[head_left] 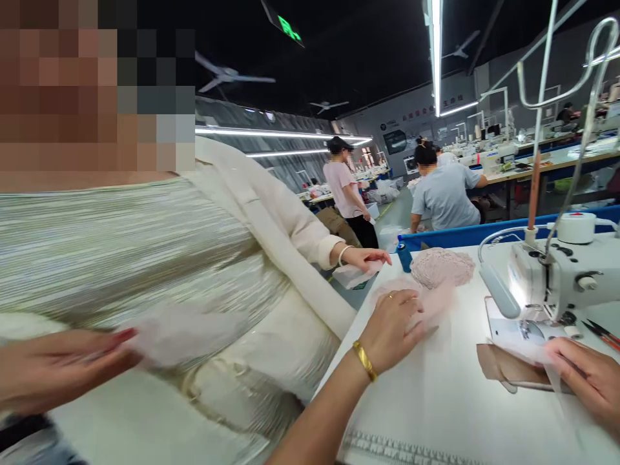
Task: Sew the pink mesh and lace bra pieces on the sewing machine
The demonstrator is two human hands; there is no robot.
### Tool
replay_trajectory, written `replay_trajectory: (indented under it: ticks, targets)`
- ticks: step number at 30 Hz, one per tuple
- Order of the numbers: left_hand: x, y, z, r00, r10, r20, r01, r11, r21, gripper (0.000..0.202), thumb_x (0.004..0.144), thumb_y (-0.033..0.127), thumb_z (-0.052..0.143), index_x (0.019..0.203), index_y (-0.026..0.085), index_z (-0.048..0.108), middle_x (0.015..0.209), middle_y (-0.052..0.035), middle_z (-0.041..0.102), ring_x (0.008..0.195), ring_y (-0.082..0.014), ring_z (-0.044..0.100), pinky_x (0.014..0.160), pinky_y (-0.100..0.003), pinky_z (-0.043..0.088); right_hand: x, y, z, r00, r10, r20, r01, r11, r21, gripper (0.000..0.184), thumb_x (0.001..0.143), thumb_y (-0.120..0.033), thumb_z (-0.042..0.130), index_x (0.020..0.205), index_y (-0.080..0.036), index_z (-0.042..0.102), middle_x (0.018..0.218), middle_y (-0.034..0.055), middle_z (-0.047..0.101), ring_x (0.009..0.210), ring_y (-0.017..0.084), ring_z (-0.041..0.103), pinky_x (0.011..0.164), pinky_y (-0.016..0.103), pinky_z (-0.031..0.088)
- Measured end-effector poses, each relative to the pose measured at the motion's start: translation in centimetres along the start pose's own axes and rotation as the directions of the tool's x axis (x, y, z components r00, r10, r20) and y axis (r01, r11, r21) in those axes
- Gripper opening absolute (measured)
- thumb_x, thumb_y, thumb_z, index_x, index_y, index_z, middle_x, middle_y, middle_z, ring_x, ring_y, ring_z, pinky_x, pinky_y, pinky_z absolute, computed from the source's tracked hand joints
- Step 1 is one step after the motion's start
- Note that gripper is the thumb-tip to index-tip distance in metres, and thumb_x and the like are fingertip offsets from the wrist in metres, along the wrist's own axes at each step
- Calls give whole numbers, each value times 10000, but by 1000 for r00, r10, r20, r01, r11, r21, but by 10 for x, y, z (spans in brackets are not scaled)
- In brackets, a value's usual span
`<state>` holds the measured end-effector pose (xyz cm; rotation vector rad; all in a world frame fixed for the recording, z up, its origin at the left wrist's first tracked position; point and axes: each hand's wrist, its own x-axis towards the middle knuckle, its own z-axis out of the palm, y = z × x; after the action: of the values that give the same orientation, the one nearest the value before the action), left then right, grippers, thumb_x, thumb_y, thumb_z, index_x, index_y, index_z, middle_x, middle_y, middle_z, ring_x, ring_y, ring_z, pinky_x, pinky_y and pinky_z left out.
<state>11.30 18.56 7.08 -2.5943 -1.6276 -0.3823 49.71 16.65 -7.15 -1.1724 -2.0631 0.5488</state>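
My left hand (390,329), with a gold bracelet at the wrist, reaches over the white sewing table (436,400). Its fingers are curled on a piece of sheer pink fabric (442,303), smeared by motion. At the right edge, my right hand (586,381) pinches pale sheer fabric (527,350) in front of the sewing machine (564,278). Beneath that fabric lie a phone (516,328) and a brown flat piece (489,363). A bundle of pink lacy trim (443,267) sits just beyond my left hand.
A person in a cream jacket (285,213) stands close on the left; both their hands (361,257) hold pale sheer fabric. A blue bottle (403,255) stands at the table's far edge. Scissors (603,334) lie at the right; a printed ruler (387,445) runs along the front.
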Motion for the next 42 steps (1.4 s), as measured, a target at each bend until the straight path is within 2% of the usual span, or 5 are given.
replay_trajectory:
  ticks: [5, 9, 13, 24, 42]
  targets:
    - [33, 66, 53, 918, 388, -86, -391, 841, -375, 1065, 722, 570, 964, 1579, 207, 445, 1556, -183, 570, 1442, -390, 524, 1210, -555, 444, 8, -28, -12, 996, 81, -34, -80, 996, 41, 466, 1147, -525, 368, 896, -270, 666, 786, 7, 698, 726, 224, 676, 674, 328, 541]
    - [61, 101, 91, 963, 268, 18, -233, 867, -441, 472, 700, 327, 953, 1064, 198, 681, 1014, -57, 736, 993, -292, 688, 896, -390, 572, 9, -31, -14, 996, 89, -32, -87, 994, 66, 468, 1151, -522, 377, 867, -262, 644, 812, 2, 702, 743, 211, 677, 682, 323, 537]
    - [69, 109, 107, 964, 265, 8, -231, 856, -463, 170, 818, 157, 734, 769, 216, 582, 802, 4, 652, 798, -199, 627, 765, -301, 516, 11, -34, -18, 996, 37, -76, -31, 997, 71, 426, 1143, -486, 422, 899, -274, 700, 843, -1, 737, 755, 206, 702, 688, 311, 550]
    - [72, 115, 124, 953, 289, -87, -296, 834, -465, 223, 903, 80, 499, 850, 200, 679, 959, -56, 665, 908, -208, 628, 833, -301, 525, 13, -41, -17, 959, -14, -282, 14, 1000, -1, 370, 1135, -416, 475, 952, -264, 758, 717, -4, 685, 632, 200, 650, 628, 293, 550]
    - [76, 108, 135, 946, 294, -135, -320, 795, -515, 308, 849, 287, 858, 670, 187, 628, 748, 7, 607, 733, -156, 580, 642, -263, 417, 10, -37, -13, 966, -7, -258, 22, 998, 55, 423, 1154, -451, 451, 799, -267, 589, 673, -24, 554, 639, 186, 579, 642, 296, 494]
